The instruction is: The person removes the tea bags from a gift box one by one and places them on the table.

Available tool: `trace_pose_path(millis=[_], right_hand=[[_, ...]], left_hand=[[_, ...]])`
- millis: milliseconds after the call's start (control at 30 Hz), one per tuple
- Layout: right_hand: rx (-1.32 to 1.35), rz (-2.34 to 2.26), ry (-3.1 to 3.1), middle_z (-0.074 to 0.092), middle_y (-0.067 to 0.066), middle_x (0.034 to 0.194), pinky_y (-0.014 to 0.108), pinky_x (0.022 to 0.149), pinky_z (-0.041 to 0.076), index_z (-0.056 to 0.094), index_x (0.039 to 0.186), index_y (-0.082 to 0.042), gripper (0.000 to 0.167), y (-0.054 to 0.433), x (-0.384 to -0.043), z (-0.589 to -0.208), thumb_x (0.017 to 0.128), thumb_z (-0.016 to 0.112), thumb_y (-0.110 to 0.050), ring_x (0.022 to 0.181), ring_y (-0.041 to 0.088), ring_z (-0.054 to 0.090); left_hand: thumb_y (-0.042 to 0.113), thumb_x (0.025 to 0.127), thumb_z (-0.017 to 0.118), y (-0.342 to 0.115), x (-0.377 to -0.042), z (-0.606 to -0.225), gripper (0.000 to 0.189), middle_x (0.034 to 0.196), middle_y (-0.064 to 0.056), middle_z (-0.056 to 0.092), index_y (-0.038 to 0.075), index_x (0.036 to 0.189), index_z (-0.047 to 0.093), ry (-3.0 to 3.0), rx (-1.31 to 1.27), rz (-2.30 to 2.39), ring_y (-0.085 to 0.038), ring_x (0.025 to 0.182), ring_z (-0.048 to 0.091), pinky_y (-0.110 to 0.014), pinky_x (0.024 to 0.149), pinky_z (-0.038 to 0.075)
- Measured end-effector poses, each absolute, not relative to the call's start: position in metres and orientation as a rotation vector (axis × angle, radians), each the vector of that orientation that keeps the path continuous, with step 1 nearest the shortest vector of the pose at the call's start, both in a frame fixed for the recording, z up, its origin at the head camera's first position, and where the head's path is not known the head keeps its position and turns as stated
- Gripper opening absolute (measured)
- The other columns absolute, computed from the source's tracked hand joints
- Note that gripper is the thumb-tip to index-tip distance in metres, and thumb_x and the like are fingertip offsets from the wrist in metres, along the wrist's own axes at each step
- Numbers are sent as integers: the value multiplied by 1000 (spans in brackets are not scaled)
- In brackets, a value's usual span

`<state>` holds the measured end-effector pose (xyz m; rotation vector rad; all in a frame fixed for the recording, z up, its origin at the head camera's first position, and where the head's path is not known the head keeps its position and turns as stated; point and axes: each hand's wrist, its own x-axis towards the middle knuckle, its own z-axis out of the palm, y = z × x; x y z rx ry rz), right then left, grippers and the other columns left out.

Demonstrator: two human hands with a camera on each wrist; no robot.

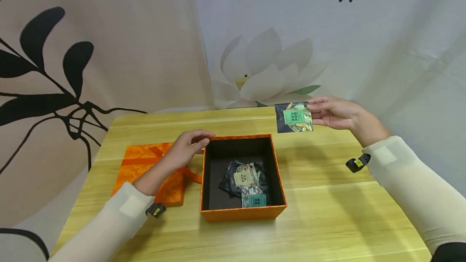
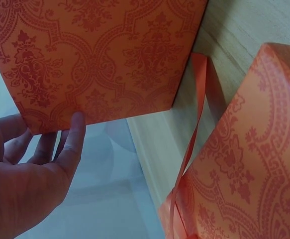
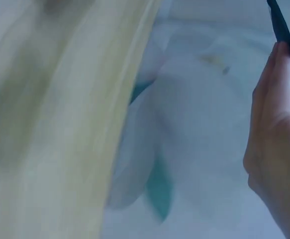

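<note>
My right hand (image 1: 336, 112) pinches a dark square sachet (image 1: 294, 117) with a green label, held up above the back right of the table. In the right wrist view the sachet (image 3: 284, 42) shows edge-on between the fingers and thumb. An orange box (image 1: 243, 213) with a black inside stands uncovered in the middle, several similar sachets (image 1: 244, 178) lying loosely on its floor. My left hand (image 1: 189, 145) grips the box's far left corner. In the left wrist view its thumb lies against the patterned outer wall (image 2: 92, 59), the other fingers partly hidden at the rim.
Left of the box lies the orange patterned lid (image 1: 174, 197), with an orange ribbon (image 2: 197, 94) reaching toward the box. The wooden table (image 1: 327, 221) ends at the back against a printed curtain (image 1: 145, 51).
</note>
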<state>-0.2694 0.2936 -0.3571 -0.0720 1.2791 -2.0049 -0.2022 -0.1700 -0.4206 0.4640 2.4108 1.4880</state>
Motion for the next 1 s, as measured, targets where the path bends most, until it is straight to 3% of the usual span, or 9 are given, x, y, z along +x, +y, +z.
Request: trace_pose_path(millis=[233,433,533,600,800,1000], right_hand=[[211,-2037,1306,72,16,110,36,92,60,66,114,-2,30,334,-287,-411,112,36,-2,104,26,73],[315,-1885,1461,71,9,105,32,91,60,54,120,-6,15,335,-299,-453,110,43,-4,98,19,71],[322,-1787,1541,69,7,105,32,93,59,48,130,-4,20,329,-304,-465,110,46,-4,97,18,70],[330,-1722,1587,67,8,104,32,93,59,45,135,-1,25,325,-306,-470,110,46,-6,96,18,70],[337,-1501,1798,63,12,105,36,94,60,54,130,4,28,318,-304,-466,109,53,-15,94,21,69],[179,-1077,2203,67,26,114,46,95,59,55,134,15,52,319,-301,-443,107,59,-29,101,35,71]], left_hand=[[16,108,55,-171,-202,-420,34,138,-16,62,5,140,63,2402,459,1501,-43,124,59,-49,96,58],[16,109,55,-173,-199,-421,36,140,-17,61,3,141,61,2393,467,1512,-40,126,58,-48,96,58],[16,108,55,-174,-198,-421,35,140,-17,61,4,141,62,2393,458,1524,-40,126,59,-48,96,59],[15,108,55,-175,-197,-421,35,140,-18,61,3,140,62,2394,456,1530,-41,126,58,-48,96,59],[14,109,54,-174,-195,-422,34,139,-19,61,3,140,62,2399,458,1524,-44,126,58,-47,95,59],[15,108,55,-173,-196,-422,34,139,-19,61,3,140,62,2405,444,1523,-43,125,58,-49,96,58]])
